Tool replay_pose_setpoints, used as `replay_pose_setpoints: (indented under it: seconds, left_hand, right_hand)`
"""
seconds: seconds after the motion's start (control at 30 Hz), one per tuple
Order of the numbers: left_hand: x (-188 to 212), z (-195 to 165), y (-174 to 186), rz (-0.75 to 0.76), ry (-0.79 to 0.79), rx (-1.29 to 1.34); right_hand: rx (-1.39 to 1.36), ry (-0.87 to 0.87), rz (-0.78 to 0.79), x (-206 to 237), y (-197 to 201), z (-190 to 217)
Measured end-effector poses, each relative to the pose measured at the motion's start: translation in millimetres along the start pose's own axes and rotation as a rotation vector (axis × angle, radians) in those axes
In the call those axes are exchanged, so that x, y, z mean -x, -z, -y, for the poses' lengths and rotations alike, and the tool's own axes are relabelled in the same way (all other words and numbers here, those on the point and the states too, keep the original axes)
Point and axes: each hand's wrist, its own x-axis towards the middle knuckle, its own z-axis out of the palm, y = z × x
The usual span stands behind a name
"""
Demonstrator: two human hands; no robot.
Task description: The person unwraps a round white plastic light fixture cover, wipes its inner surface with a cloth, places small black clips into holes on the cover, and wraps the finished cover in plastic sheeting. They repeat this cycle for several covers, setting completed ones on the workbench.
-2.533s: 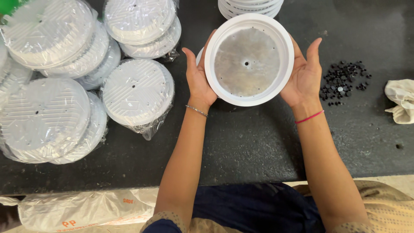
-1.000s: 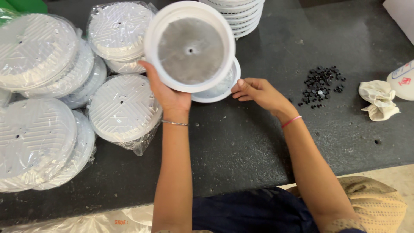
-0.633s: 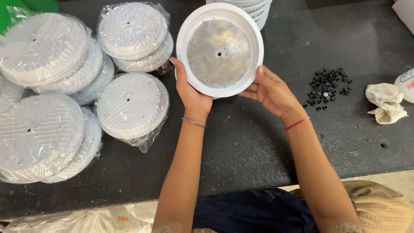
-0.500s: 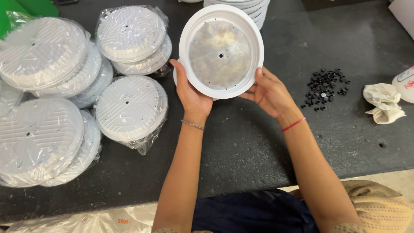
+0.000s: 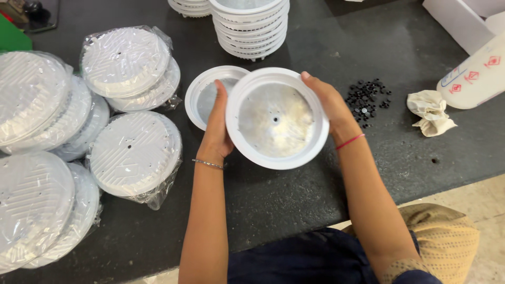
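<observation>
— How far along did the work look?

— Mid-run, by my reading. The left hand point(image 5: 216, 131) and right hand point(image 5: 326, 105) were clamped on opposite rims of a round white plastic dish with a shiny metal-lined inside point(image 5: 277, 118), held just above the dark speckled worktop point(image 5: 294, 200), open face up. A second white dish of the same kind point(image 5: 202, 97) lay flat at nine o'clock from it, partly behind the left fingers. At twelve o'clock stood a tall stack of white dishes point(image 5: 251, 26); far out at nine, many flat ribbed white discs in clear plastic bags point(image 5: 134, 152) were still wrapped — so plenty seemed left.

— And room to move?

— Tight on the left, where the bagged discs crowded in. At three o'clock a small heap of black plastic bits point(image 5: 366, 97) sat near the right wrist, a crumpled cream rag point(image 5: 430, 111) beyond it. Bare worktop lay open at six, up to the near edge.
</observation>
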Motion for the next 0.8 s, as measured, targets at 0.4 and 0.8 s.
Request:
replay_pose_setpoints:
  seconds: [0.4, 0.8]
  left_hand:
    - [-21, 37, 10, 0.072, 0.042, -0.332]
    - [-11, 42, 5, 0.073, 0.058, -0.378]
  right_hand:
    - [1.17, 0.766, 0.087, -5, -90, 84]
    - [1.309, 1.009, 0.117, 79, -167, 141]
